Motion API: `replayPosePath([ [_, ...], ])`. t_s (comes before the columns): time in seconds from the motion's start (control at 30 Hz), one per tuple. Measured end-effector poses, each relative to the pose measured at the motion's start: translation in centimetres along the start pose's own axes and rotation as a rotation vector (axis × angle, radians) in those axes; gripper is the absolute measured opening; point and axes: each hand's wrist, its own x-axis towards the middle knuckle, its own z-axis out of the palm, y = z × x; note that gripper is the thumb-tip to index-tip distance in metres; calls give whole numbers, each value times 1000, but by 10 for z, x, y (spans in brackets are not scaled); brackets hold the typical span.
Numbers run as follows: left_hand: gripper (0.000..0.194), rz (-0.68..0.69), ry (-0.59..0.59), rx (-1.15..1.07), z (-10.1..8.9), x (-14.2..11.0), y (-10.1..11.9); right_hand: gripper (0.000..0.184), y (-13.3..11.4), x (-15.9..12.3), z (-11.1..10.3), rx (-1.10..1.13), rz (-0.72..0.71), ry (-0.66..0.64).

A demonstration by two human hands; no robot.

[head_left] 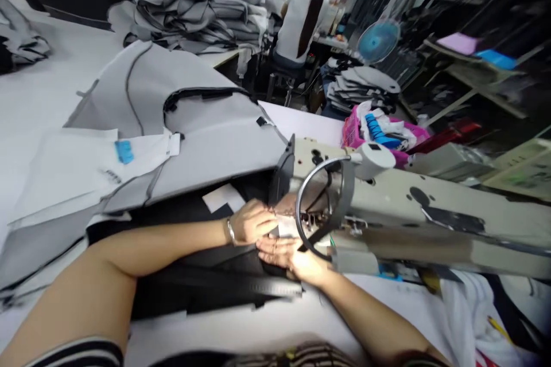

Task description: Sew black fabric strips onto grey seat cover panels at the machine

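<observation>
My left hand [251, 222], with a bracelet at its wrist, is closed with bent fingers at the edge of the black fabric [181, 281], left of the sewing machine's [400, 200] needle area. Just below it, my right hand [286, 253] lies flat with fingers stretched out, pressing on the fabric. The fingertips of both hands nearly meet. A bendable lamp [300, 206] loops over the machine head and lights the right wrist brightly. The needle itself cannot be made out. A small white piece [224, 199] lies on the black fabric behind my left hand.
Grey padded panels [215, 132] and a white sheet with a blue mark [81, 166] spread over the table at left. Farther back rises a pile of grey pieces [193, 11]. A seated person [299, 20], a blue fan [379, 41] and a pink basket [350, 128] stand beyond.
</observation>
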Motion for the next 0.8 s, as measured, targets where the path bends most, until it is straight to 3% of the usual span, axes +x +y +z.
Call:
replayPosePath([
  [0.07,30,-41,-1,69,-10,-2,-3,42,7,0,2,32,-78,-43],
  [0.23,33,-90,-219,88,-28,-5,5,41,14,2,21,-138,-231,3],
  [0.33,33,-238,-270,163,-25,-6,30,39,5,3,39,-287,-180,85],
  [0.53,29,-482,-246,255,-7,-10,78,36,-12,5,61,-441,-69,173],
  [0.67,29,-513,-245,236,0,-11,80,36,-18,11,59,-492,7,119],
  [0.8,27,-466,-281,194,2,-12,66,29,-19,22,57,-509,124,176],
])
